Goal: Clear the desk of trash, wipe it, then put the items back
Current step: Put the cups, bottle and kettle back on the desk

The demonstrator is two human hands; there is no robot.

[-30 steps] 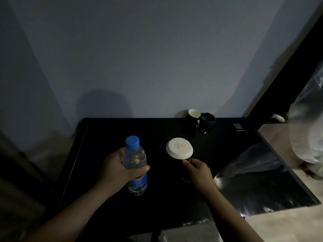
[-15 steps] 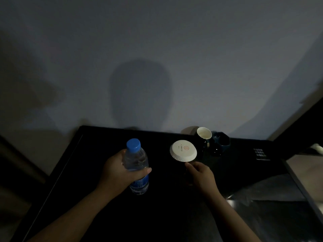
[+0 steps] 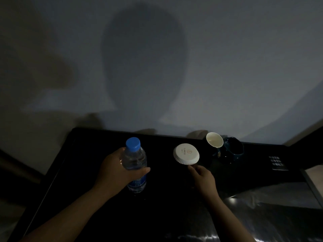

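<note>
- Left hand (image 3: 120,169) wraps the water bottle (image 3: 134,159), left side of the desk (image 3: 87,154): set it down upright.
- Right hand (image 3: 202,177) is under the lidded cup (image 3: 186,155), its grip lost in darkness. Keep it level, clear of the mugs (image 3: 214,139).

Gap between bottle (image 3: 134,159) and lidded cup (image 3: 186,153) passable; mugs (image 3: 214,140) crowd back right.

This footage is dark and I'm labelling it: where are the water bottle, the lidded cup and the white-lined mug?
water bottle (image 3: 135,158), head view, clear body below the blue cap.
lidded cup (image 3: 186,154), head view, centre of its white lid.
white-lined mug (image 3: 214,139), head view, pale inner wall.
</note>
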